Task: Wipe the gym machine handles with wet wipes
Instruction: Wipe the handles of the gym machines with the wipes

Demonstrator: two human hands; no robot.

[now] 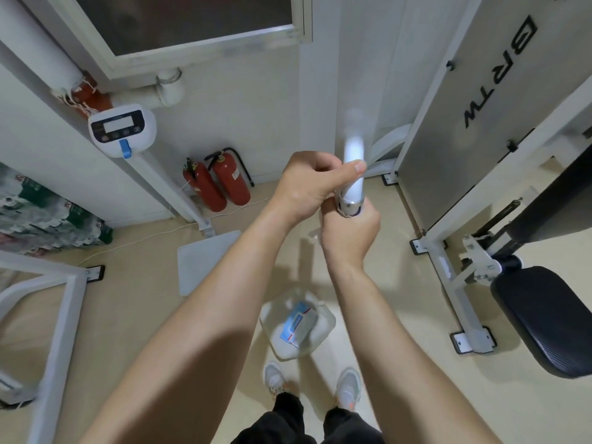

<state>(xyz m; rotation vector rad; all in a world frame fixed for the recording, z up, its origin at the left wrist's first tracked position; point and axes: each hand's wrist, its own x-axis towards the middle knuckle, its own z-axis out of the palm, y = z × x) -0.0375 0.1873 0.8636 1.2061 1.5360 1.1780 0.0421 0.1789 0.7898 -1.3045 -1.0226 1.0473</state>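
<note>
A white machine handle bar (354,155) with a chrome collar (350,205) points toward me at centre, blurred at its far end. My left hand (304,187) is wrapped around the bar from the left, with the thumb lying across it. My right hand (349,233) grips the bar's near end just below the chrome collar. A thin white edge shows at the top of that fist; I cannot tell whether it is a wipe. A blue and white wet wipes pack (298,323) lies in a clear plastic tray (326,318) on the floor in front of my feet.
A white machine frame with a grey panel (448,123) and a black padded seat (544,318) stand to the right. Two red fire extinguishers (217,187) lean at the wall. A white scale (121,129) with its platform (208,257) is on the left, beside another white frame (61,315).
</note>
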